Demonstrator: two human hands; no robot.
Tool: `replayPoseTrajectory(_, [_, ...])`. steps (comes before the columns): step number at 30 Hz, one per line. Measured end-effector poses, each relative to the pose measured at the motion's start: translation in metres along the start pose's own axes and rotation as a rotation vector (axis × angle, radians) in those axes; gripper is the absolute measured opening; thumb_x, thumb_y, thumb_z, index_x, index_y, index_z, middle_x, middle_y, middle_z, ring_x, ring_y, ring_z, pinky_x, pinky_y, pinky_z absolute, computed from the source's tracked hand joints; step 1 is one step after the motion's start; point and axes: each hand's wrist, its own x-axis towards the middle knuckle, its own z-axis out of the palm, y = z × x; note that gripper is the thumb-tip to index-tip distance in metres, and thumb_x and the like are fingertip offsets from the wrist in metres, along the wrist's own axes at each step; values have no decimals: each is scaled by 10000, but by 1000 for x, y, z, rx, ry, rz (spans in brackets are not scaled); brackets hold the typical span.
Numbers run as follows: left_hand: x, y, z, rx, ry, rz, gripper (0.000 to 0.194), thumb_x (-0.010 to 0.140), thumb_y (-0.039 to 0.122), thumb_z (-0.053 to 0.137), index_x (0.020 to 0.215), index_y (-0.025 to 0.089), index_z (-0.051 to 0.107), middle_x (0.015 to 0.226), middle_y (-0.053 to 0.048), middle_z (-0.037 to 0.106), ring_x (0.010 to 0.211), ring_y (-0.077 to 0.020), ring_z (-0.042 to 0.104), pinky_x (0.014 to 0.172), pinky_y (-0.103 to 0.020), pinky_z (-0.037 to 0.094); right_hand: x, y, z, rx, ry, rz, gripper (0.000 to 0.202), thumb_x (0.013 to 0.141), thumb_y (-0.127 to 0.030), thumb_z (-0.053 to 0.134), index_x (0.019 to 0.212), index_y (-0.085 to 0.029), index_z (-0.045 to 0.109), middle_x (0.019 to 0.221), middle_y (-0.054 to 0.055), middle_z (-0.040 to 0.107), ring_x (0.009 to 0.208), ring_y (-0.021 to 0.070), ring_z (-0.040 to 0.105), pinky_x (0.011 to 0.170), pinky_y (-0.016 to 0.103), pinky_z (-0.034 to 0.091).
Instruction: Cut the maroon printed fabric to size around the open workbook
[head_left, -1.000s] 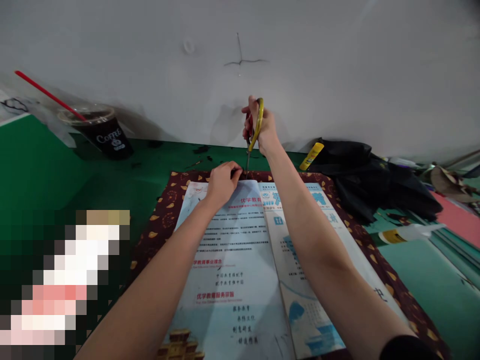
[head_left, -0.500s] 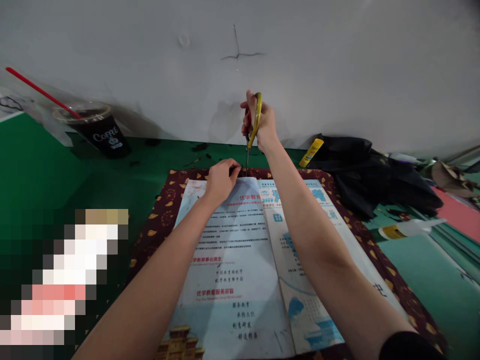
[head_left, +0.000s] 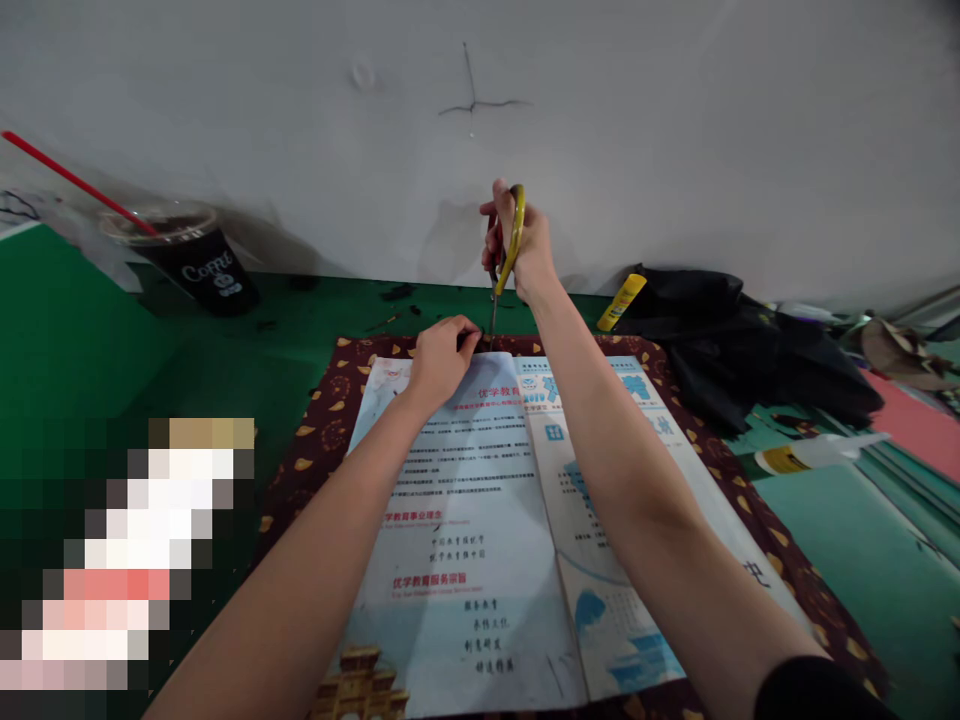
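My right hand [head_left: 529,245] grips a pair of scissors [head_left: 512,240] by its yellow and red handles, blades pointing down. The blade tips meet the far edge of a maroon cloth [head_left: 319,425] printed with yellow leaf shapes. Just left of the blades, my left hand [head_left: 444,360] is closed, thumb and fingers pinching the cloth's far edge; its fingertips are partly hidden. An open printed book or booklet [head_left: 480,460] lies flat on the cloth under both forearms, covering most of it.
A coffee cup [head_left: 217,270] with a red straw stands at the back left. To the right are a yellow glue stick [head_left: 622,303], black fabric [head_left: 757,340] and a white-tipped bottle [head_left: 810,455]. Dark scraps [head_left: 397,292] litter the green table before a grey wall [head_left: 300,120].
The camera view has shifted very slightly. Both hands, the scissors and the cloth hold nearly the same positions; the scissor blades stay at the cloth's far edge.
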Motion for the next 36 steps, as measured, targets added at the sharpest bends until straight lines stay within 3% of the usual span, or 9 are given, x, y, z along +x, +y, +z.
replayPoseTrajectory(11, [0,0,-1,3,-18,-17,118,888,178,558,869,220,667,904,-34,729,866,-201,659,833,-344,508,3,6,-2,-27,-22,-16,516,767,-794,578,763,-280,535,426,-88,460,362,110,480,350,241,368])
replayPoseTrajectory(18, [0,1,0,2,-18,-18,114,892,174,563,867,217,666,907,-32,731,873,-198,660,838,-335,505,4,8,-1,-81,17,3,501,795,-781,549,766,-281,532,425,-83,445,372,129,516,351,241,370])
replayPoseTrajectory(26, [0,1,0,5,-15,-18,118,884,157,567,873,207,673,922,-40,738,883,-211,666,846,-350,506,4,10,1,-65,11,-90,532,826,-785,508,776,-257,542,435,-94,422,348,101,442,342,239,342])
replayPoseTrajectory(32, [0,1,0,9,-26,-36,125,886,164,568,882,219,680,933,-32,744,901,-207,674,858,-344,514,-6,4,3,-64,33,-128,533,779,-832,507,738,-301,530,446,-61,415,414,170,530,336,297,388])
replayPoseTrajectory(36, [0,4,-2,4,-44,-40,134,881,166,571,907,208,695,955,-43,749,924,-211,680,872,-346,518,-12,0,7,-107,46,-146,533,794,-833,476,724,-308,537,473,-49,403,407,174,503,375,319,408])
